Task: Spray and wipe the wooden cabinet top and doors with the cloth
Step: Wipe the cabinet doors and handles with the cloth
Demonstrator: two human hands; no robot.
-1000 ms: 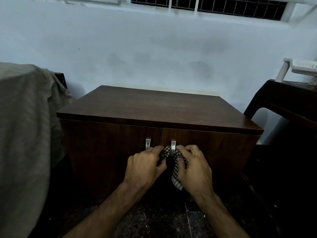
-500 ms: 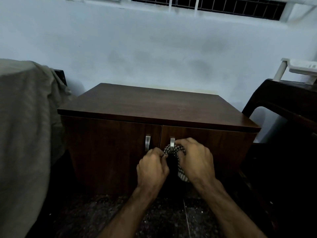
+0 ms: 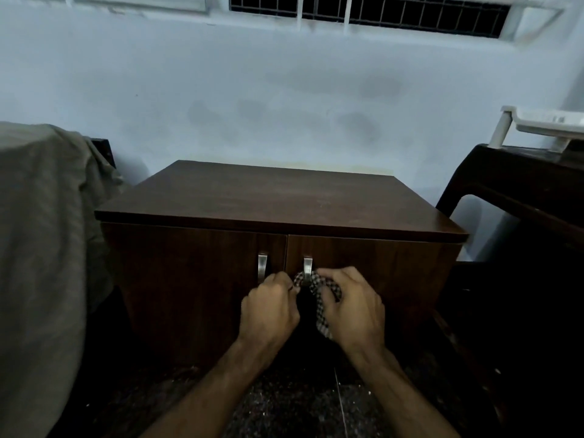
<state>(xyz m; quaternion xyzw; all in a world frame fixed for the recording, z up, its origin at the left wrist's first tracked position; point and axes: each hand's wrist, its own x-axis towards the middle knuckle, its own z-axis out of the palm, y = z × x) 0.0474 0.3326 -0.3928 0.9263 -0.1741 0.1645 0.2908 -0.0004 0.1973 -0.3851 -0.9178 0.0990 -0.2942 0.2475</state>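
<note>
A low dark wooden cabinet (image 3: 278, 200) stands against the pale wall, with two shut doors and two metal handles, the left handle (image 3: 262, 267) and the right handle (image 3: 307, 269). A black-and-white checked cloth (image 3: 320, 303) is bunched at the right handle and hangs down in front of the right door. My left hand (image 3: 268, 308) pinches one end of the cloth just left of that handle. My right hand (image 3: 352, 306) grips the rest of it on the right. No spray bottle is in view.
Furniture draped in grey-beige fabric (image 3: 41, 248) fills the left side. A dark wooden chair or table (image 3: 521, 191) with a white plastic item (image 3: 543, 121) on it stands at the right. The floor (image 3: 300, 406) is dark speckled stone.
Both hands stay on the cloth at the right handle. My left hand has shifted a little right and closed tighter on its end; the view has tilted slightly.
</note>
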